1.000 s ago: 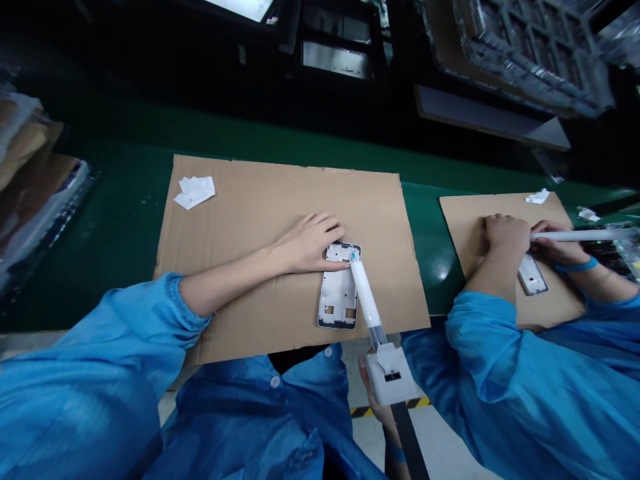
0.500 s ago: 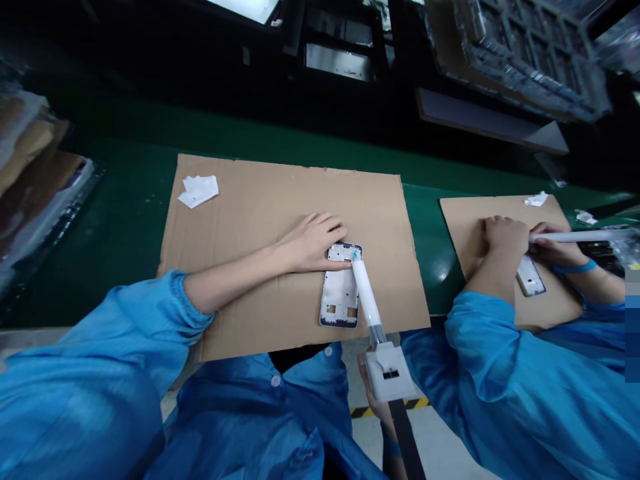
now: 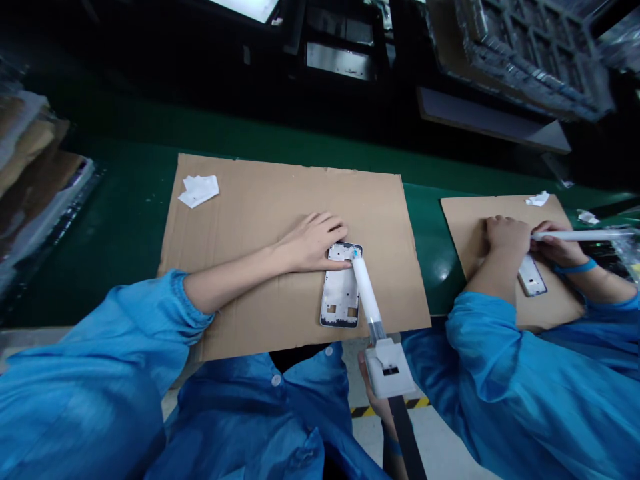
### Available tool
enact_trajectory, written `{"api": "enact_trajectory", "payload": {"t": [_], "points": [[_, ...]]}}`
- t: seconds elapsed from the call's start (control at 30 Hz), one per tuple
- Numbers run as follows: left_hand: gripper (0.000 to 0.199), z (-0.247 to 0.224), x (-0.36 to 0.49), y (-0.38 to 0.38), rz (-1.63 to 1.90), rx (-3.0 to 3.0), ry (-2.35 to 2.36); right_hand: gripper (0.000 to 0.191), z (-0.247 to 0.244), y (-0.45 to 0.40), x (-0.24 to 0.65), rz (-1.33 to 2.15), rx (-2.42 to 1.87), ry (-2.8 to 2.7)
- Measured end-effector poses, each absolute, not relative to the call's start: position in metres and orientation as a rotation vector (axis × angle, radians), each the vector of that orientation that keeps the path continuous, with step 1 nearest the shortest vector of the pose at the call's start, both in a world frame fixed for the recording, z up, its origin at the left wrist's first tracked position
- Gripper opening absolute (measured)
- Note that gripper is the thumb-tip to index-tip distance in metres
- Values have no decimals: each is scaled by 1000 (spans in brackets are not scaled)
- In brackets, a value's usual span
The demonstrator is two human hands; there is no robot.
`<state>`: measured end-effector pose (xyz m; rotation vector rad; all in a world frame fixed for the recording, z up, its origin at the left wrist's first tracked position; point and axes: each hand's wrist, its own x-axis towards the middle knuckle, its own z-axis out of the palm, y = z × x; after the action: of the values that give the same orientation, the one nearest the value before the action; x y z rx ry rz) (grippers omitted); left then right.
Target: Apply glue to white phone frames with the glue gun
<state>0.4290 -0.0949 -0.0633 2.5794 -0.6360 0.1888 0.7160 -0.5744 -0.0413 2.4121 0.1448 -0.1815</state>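
A silvery phone frame (image 3: 340, 297) with a dark edge lies on a cardboard sheet (image 3: 260, 320). My left hand (image 3: 313, 243) rests at its upper left, thumb laid across the frame and index finger by the top corner, holding it. A white stick-shaped tool (image 3: 367, 290) has a bluish tip at the frame's upper right. Its lower end is a clear piece and a white box (image 3: 390, 370) with a dark slot. Behind this box is my right hand (image 3: 373, 393), below the table edge and closed about the tool. Most of its fingers are hidden.
Crumpled white paper (image 3: 199, 191) lies on the cardboard. To the right, a co-worker's hands (image 3: 510, 233) work with a white tube (image 3: 585, 236) over another phone part (image 3: 531, 277). Stacked sheets (image 3: 40, 173) stand at left, wrapped trays (image 3: 530, 53) at the upper right.
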Motion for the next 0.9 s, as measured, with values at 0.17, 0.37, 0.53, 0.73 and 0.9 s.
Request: {"api": "enact_trajectory", "payload": {"t": [0.17,0.37,0.53,0.73,0.9], "points": [[54,-63,429,-95,195,2583,-621,62,-35,-565,708,-207,2440,134],[55,-61,429,-95,166,2582,-614,60,-26,-556,700,-237,2502,107],[55,-60,429,-95,158,2592,-605,58,-18,-547,693,-259,2576,85],[56,-61,429,-95,172,2602,-611,58,-12,-540,685,-267,2670,65],[57,-62,429,-96,189,2615,-608,57,-9,-537,681,-257,2766,57]]}}
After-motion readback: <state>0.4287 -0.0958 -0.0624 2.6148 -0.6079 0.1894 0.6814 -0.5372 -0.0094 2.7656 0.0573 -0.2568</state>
